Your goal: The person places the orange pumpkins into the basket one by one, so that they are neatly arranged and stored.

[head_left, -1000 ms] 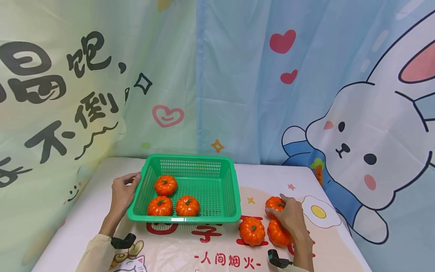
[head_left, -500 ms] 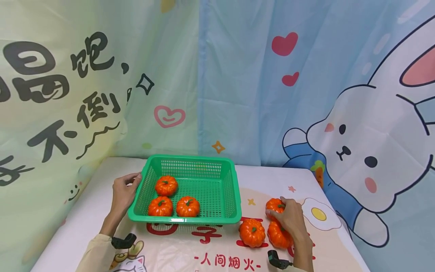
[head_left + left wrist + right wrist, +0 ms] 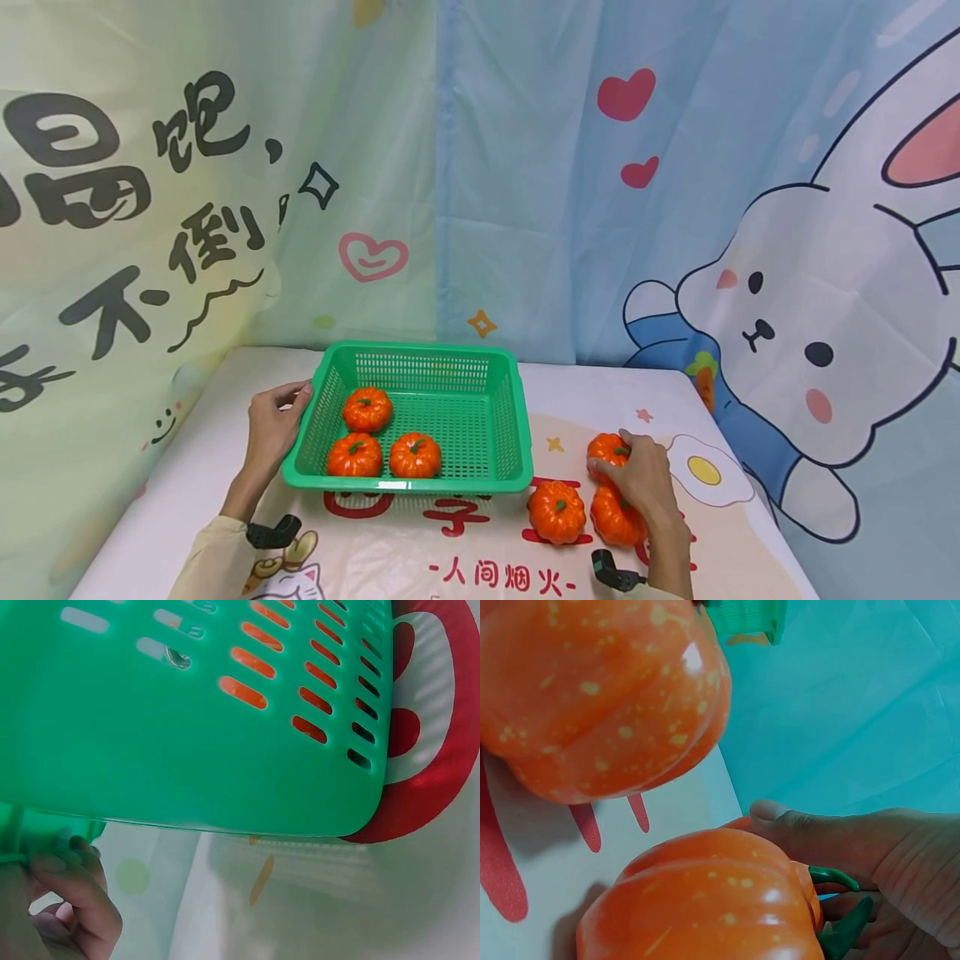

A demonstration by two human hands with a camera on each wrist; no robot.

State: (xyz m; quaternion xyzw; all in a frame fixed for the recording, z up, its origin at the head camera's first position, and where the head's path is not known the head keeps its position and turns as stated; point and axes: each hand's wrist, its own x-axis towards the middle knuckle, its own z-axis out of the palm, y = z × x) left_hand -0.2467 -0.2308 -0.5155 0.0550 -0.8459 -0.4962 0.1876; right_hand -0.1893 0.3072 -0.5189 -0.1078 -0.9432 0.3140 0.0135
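Note:
A green plastic basket (image 3: 420, 486) stands on the table with three small orange pumpkins inside, one behind (image 3: 367, 408) and two in front. My left hand (image 3: 273, 421) holds its left rim; curled fingers (image 3: 82, 892) show there in the left wrist view. Right of the basket, my right hand (image 3: 648, 477) grips the rear pumpkin (image 3: 602, 448) between thumb and fingers. Below that hand lies another pumpkin (image 3: 615, 518), partly covered by it, and to its left a third pumpkin (image 3: 557, 512). In the right wrist view a nearer pumpkin (image 3: 705, 900) hides most of the gripped one.
A printed cloth (image 3: 487, 546) with red characters covers the table. Patterned curtains (image 3: 510, 208) hang close behind the table and on its left side. Both wrists carry a small black camera (image 3: 273, 532).
Both hands, the basket and the pumpkins stay where they were. Only the head view shifts very slightly.

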